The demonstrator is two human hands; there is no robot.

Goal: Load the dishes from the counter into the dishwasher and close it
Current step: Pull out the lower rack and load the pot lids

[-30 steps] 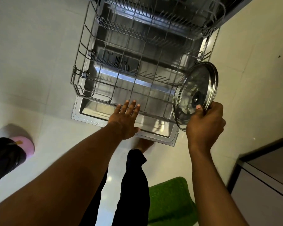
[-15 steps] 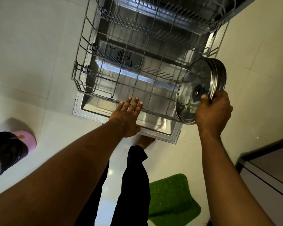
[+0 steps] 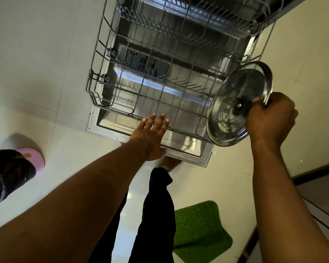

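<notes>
Dim, soft daylight from the right, glare on the floor tiles (image 3: pixel 127 196), wide-angle bending at edges.

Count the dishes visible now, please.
1. A glass lid, held by the right hand at the right front corner of the lower rack. The rack looks empty, but the dishwasher's far part is out of view, so others may be hidden.

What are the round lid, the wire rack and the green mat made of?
Lid: the middle looks like clear glass, since the rack wires show through it, and the rim is shiny metal. Rack: thin metal wire, dull grey, perhaps coated. Mat: fuzzy green pile, probably plastic fake grass or fabric; I cannot tell which.
</notes>
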